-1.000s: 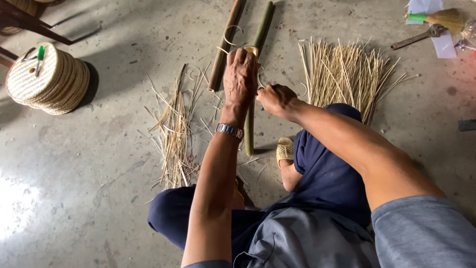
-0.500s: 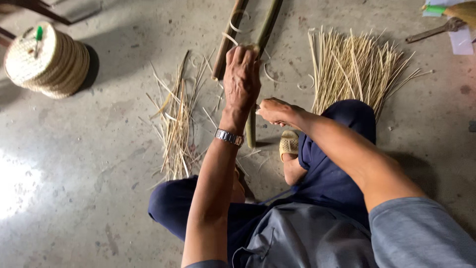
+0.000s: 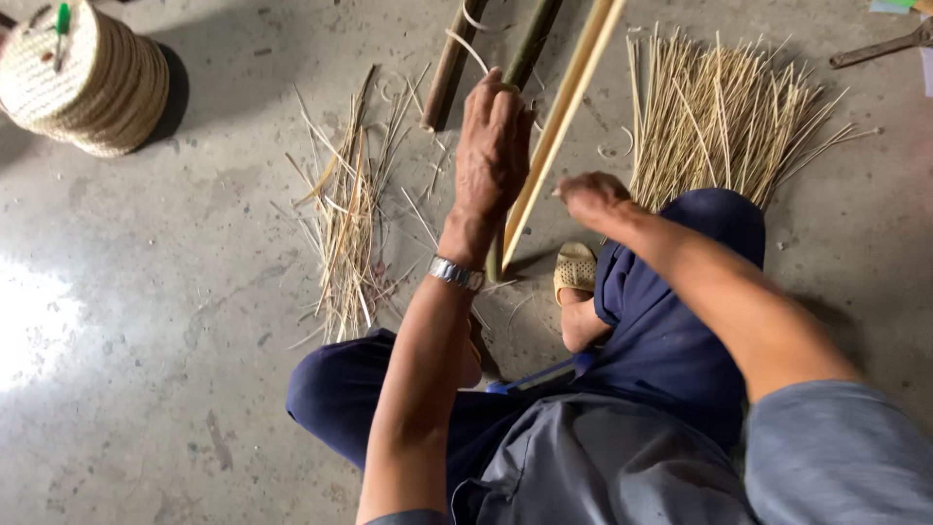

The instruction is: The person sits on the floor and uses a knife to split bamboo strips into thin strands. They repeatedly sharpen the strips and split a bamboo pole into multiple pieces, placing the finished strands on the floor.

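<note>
Left hand (image 3: 493, 160) gripping smooth pale bamboo strip (image 3: 562, 126), right hand (image 3: 593, 197) grip unclear, fanned slivers (image 3: 724, 122)

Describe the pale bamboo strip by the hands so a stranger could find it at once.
Start at the fanned bundle of thin splints on the floor at upper right. Just left of it, the strip slants up past the left hand. Unlike the two dark green poles beside it, it is flat, pale yellow and lifted.
</note>
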